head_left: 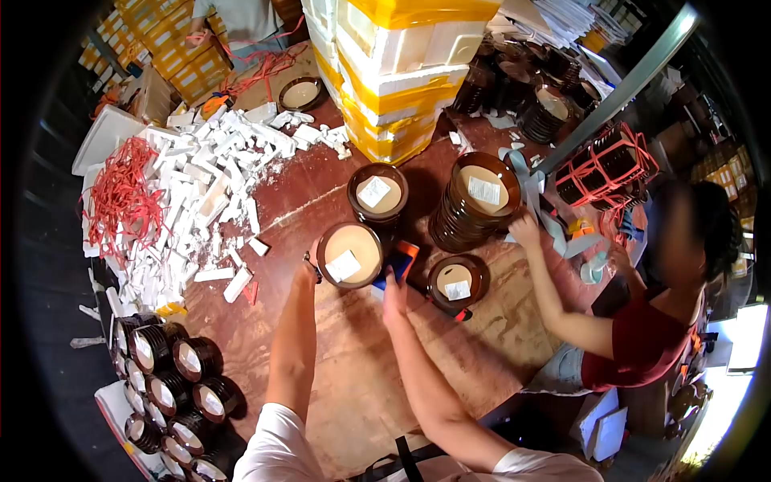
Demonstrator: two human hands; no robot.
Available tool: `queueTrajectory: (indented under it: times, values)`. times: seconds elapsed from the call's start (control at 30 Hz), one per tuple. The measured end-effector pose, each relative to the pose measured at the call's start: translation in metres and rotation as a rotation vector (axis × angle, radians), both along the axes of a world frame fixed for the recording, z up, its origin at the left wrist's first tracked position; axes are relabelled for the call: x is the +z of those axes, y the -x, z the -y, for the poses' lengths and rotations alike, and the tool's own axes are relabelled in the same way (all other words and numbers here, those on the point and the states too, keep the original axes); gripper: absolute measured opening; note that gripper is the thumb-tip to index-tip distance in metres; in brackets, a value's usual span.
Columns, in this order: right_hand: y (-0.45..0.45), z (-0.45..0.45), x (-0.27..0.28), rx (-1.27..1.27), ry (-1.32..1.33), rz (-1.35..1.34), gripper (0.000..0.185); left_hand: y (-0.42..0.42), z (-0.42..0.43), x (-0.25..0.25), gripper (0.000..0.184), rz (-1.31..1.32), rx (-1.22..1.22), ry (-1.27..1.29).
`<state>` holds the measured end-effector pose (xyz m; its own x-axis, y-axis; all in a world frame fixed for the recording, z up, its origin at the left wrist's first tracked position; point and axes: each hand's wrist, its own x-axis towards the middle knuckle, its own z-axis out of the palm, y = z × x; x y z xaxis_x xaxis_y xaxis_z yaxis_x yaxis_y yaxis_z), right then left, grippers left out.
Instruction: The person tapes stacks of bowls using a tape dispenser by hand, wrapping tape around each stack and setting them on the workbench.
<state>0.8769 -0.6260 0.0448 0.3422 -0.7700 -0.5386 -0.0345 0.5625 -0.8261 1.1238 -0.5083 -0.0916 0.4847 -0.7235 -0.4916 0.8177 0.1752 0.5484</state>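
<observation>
Out in front of me is a round brown glazed dish (353, 244) with a beige middle and a white paper label. My left hand (310, 268) grips its left rim, with the fingers mostly hidden. At the dish's lower right edge, my right hand (393, 294) is closed against it, right beside a blue and orange object (399, 263) whose kind I cannot make out. Just beyond stands another labelled brown dish (377, 193). A tall stack of brown dishes (474, 201) rises to the right, and a labelled dish (455, 283) lies nearer on the table.
White foam pieces (213, 181) and tangled red straps (122, 193) cover the left. A taped foam box stack (393, 88) stands at the back. Dish stacks (173, 386) fill the lower left. At right, a co-worker (642, 321) reaches toward the tall stack, near a metal post (618, 92).
</observation>
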Motion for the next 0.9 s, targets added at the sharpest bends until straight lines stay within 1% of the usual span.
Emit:
queueTrajectory:
  times: [0.03,0.1,0.13,0.2,0.23,0.3,0.33,0.37,0.43,0.47,0.5,0.53,0.57,0.63,0.67,0.7,0.73,0.77,0.8,0.83,0.87,0.9]
  values:
    - [0.004,0.007,-0.002,0.081,-0.135,0.042,0.055,0.007,-0.002,0.012,0.040,0.002,0.012,-0.012]
    - [0.006,0.008,0.013,0.102,-0.169,0.002,0.051,0.020,-0.005,0.030,0.040,0.012,0.025,-0.017]
    - [0.007,0.010,0.018,0.095,-0.167,0.007,0.051,0.026,-0.008,0.039,0.040,0.009,0.025,-0.016]
    - [0.018,0.006,0.019,0.191,-0.041,-0.072,0.046,0.042,-0.016,0.052,0.041,0.012,0.021,-0.008]
    - [0.025,0.001,0.034,0.187,-0.042,-0.076,0.046,0.051,-0.022,0.061,0.041,0.014,0.019,0.001]
    - [0.042,-0.014,0.066,0.254,-0.063,-0.242,0.043,0.073,-0.034,0.079,0.041,0.016,0.014,0.016]
    - [0.051,-0.024,0.065,0.295,-0.008,-0.317,0.066,0.087,-0.047,0.084,0.041,0.012,0.020,0.025]
    - [0.066,-0.028,0.032,0.397,0.020,-0.221,0.066,0.102,-0.058,0.090,0.041,0.009,0.028,0.027]
    - [0.090,-0.054,0.033,0.347,-0.011,-0.220,0.060,0.138,-0.086,0.104,0.041,-0.003,0.065,0.042]
    - [0.108,-0.072,0.017,0.351,-0.015,-0.222,0.060,0.158,-0.099,0.113,0.041,-0.006,0.085,0.049]
    - [0.126,-0.087,-0.009,0.351,0.061,-0.302,0.055,0.186,-0.119,0.119,0.041,-0.014,0.123,0.064]
    - [0.140,-0.100,-0.023,0.351,0.135,-0.386,0.051,0.211,-0.130,0.125,0.041,-0.022,0.153,0.070]
    - [0.156,-0.111,-0.018,0.361,0.126,-0.396,0.051,0.243,-0.151,0.129,0.042,-0.041,0.200,0.087]
    - [0.204,-0.132,-0.004,0.489,0.020,-0.280,0.045,0.298,-0.176,0.124,0.042,-0.091,0.285,0.099]
    - [0.223,-0.138,0.004,0.596,0.035,-0.312,0.043,0.330,-0.194,0.123,0.042,-0.117,0.339,0.114]
    - [0.229,-0.138,0.024,0.635,0.029,-0.318,0.043,0.356,-0.207,0.113,0.042,-0.155,0.389,0.126]
    - [0.237,-0.142,0.051,0.703,0.018,-0.387,0.044,0.384,-0.228,0.079,0.041,-0.276,0.407,0.106]
    - [0.257,-0.157,0.065,0.778,-0.002,-0.462,0.046,0.422,-0.257,0.048,0.041,-0.403,0.432,0.082]
    - [0.287,-0.175,0.025,0.696,-0.011,-0.292,0.045,0.447,-0.262,0.082,0.039,-0.230,0.511,0.092]
    - [0.295,-0.179,0.039,0.758,-0.016,-0.281,0.046,0.475,-0.276,0.062,0.040,-0.305,0.550,0.136]
    - [0.306,-0.182,0.037,0.801,-0.024,-0.269,0.049,0.500,-0.286,0.047,0.040,-0.369,0.605,0.157]
    - [0.315,-0.188,0.040,0.836,-0.031,-0.256,0.053,0.518,-0.291,0.051,0.041,-0.433,0.652,0.182]
